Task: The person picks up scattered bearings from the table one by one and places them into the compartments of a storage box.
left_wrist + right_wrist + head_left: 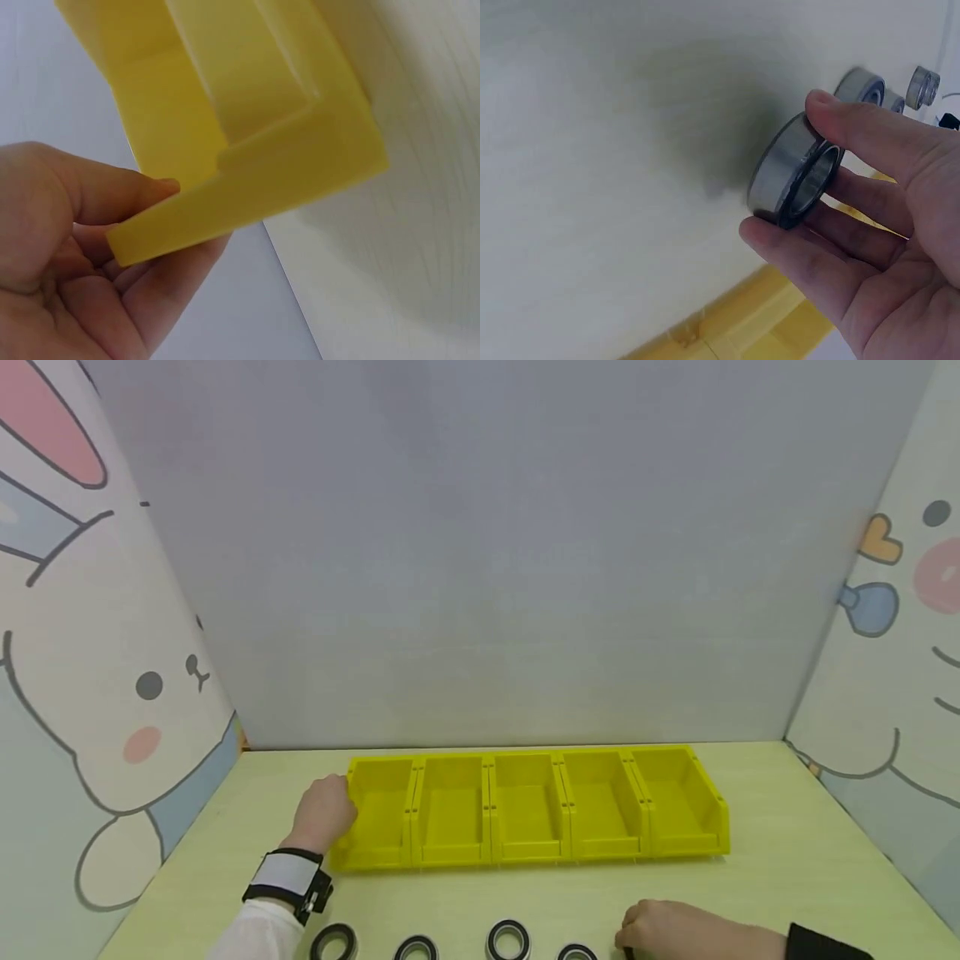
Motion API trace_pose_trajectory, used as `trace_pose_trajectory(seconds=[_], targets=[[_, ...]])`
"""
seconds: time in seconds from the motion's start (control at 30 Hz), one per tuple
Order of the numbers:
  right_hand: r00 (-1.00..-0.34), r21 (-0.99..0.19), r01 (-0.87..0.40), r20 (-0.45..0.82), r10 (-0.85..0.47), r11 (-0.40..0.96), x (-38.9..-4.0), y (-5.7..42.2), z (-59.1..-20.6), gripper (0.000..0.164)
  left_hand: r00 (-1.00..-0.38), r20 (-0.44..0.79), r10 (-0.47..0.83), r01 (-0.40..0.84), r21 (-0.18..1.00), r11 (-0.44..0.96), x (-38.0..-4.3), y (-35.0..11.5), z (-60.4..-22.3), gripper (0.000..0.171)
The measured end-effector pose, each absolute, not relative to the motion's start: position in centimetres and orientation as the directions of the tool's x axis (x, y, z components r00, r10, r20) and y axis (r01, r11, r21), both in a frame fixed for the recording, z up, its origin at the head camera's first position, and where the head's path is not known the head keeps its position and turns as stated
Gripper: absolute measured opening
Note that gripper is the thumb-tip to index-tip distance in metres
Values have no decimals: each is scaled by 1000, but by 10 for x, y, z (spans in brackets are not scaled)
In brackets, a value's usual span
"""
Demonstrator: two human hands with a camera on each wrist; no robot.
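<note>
A row of several joined yellow bins (528, 810) stands across the table. My left hand (324, 812) is at the row's left end; in the left wrist view its thumb and fingers (176, 281) pinch the side wall of the end bin (300, 161). Low on the right, my right hand (667, 928) is over the table. The right wrist view shows it gripping a ball bearing (791, 172), a steel ring with a dark face, between thumb and fingertips. No contents show in the bins.
Several more bearings lie along the near edge, among them one bearing (508, 939) near the middle and another (333, 941) by the left forearm. The pale table (780, 827) ends at a grey back wall (510, 568). Cartoon-printed panels (112, 710) flank both sides.
</note>
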State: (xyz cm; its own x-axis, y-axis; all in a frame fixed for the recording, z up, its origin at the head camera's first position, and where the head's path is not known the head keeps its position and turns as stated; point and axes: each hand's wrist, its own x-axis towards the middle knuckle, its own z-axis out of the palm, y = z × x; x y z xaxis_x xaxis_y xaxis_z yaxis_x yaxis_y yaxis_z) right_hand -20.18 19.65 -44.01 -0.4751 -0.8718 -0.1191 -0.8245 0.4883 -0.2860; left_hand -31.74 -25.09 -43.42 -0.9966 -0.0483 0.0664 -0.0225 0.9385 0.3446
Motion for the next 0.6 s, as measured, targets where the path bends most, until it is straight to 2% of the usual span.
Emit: trace_pose_trajectory(seconds=[0.1,0.17,0.4,0.6], targets=[[-610,-286,-698,-241,-755,656,-210,201,-412,24,-997,53,-53,-32,347,937,-317,-250,-433,3],[-657,-276,-646,-274,-702,712,-218,204,-396,27,-997,49,-53,-33,349,937,-317,-251,-432,3],[-758,-179,-586,-224,-613,790,-260,222,-365,19,-997,57,-48,-25,344,939,-314,-249,-429,5],[-796,-95,-579,-153,-586,810,-295,241,-360,15,-997,58,-48,-24,357,934,-314,-249,-428,6]])
